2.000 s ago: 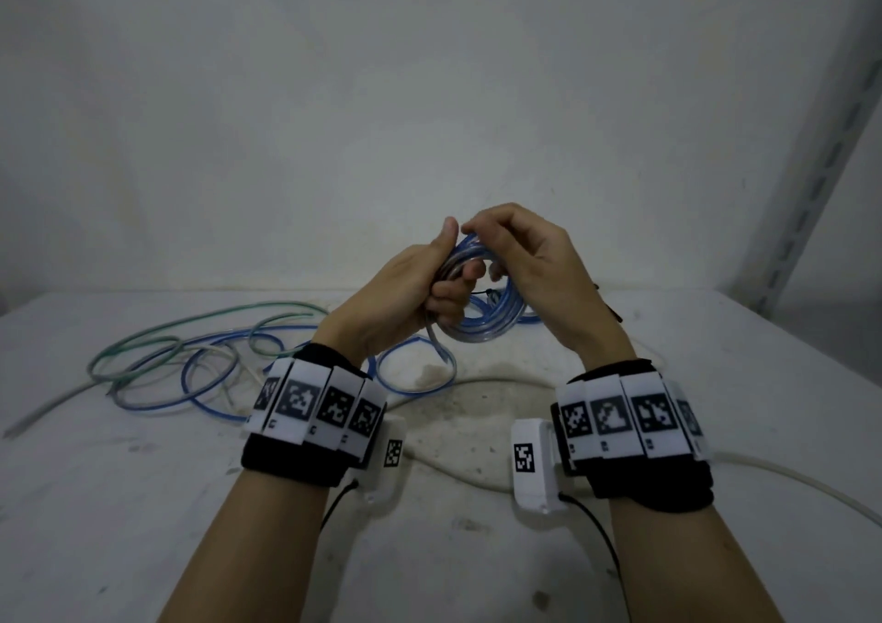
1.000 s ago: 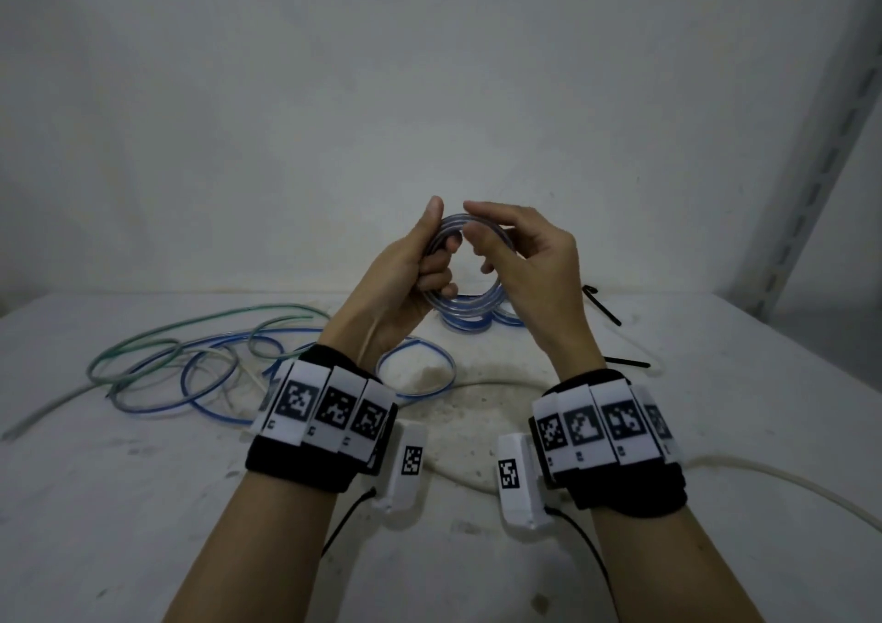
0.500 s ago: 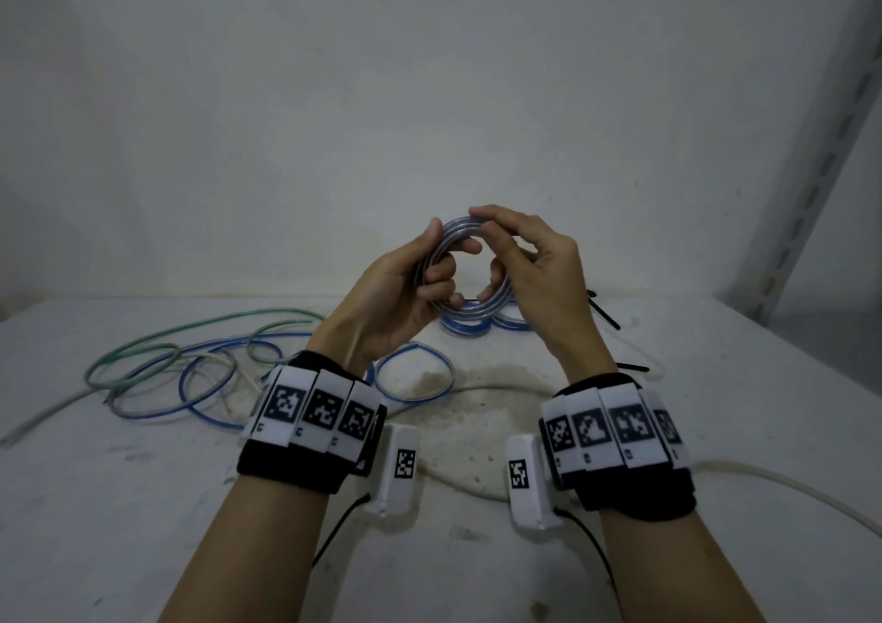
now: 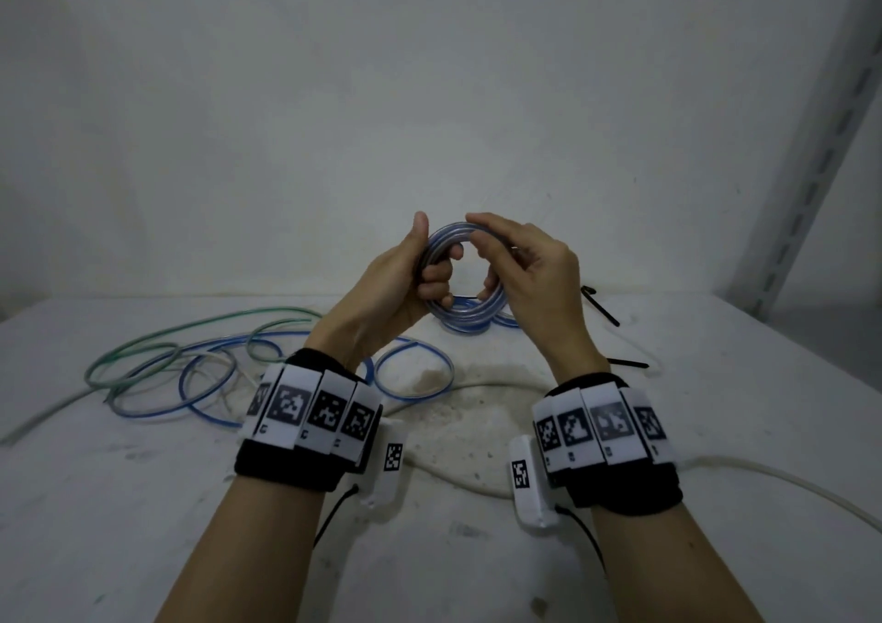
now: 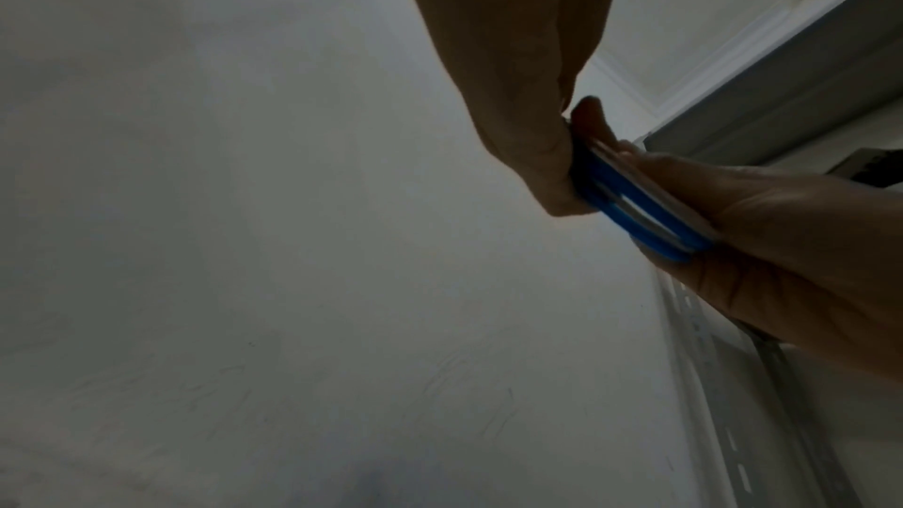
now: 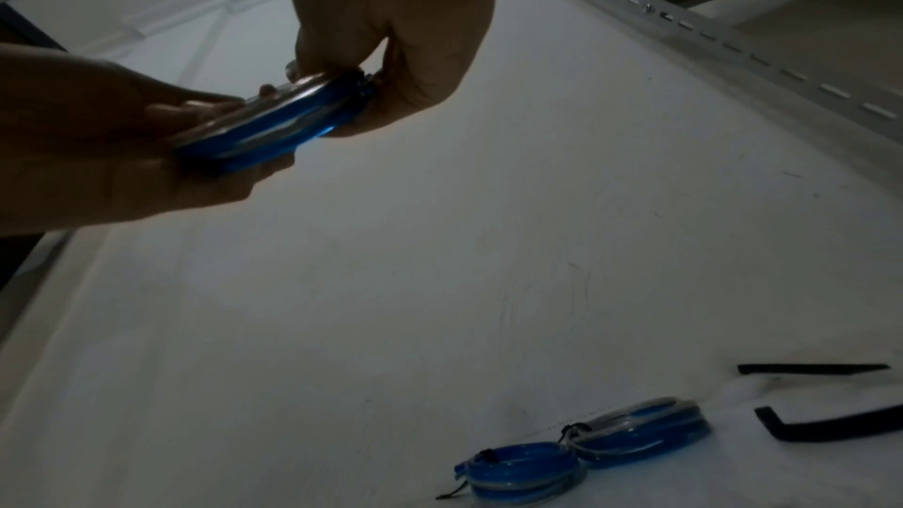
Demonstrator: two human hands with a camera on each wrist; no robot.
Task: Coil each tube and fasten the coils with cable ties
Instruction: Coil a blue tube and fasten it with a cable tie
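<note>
I hold a small coil of blue and clear tube (image 4: pixel 465 324) upright in the air above the table, its opening facing me. My left hand (image 4: pixel 432 259) grips the coil's left side, thumb up along the outside and fingers curled through the ring. My right hand (image 4: pixel 496 259) pinches the top and right side. The left wrist view shows the coil (image 5: pixel 635 203) edge-on between both hands, as does the right wrist view (image 6: pixel 274 122). Two black cable ties (image 4: pixel 602 310) (image 4: pixel 625 363) lie to the right on the table.
Two fastened blue coils (image 6: pixel 518 474) (image 6: pixel 645 431) lie on the white table behind my hands. Loose green tube (image 4: pixel 191 336) and blue tube (image 4: pixel 229 388) sprawl at the left. A white tube (image 4: pixel 763 477) runs under my wrists. A slotted metal upright (image 4: pixel 811 145) stands at the right.
The coil has been lifted a little and turned so that its opening faces me. My right fingers moved up to the top of the ring; the left hand keeps its grip.
</note>
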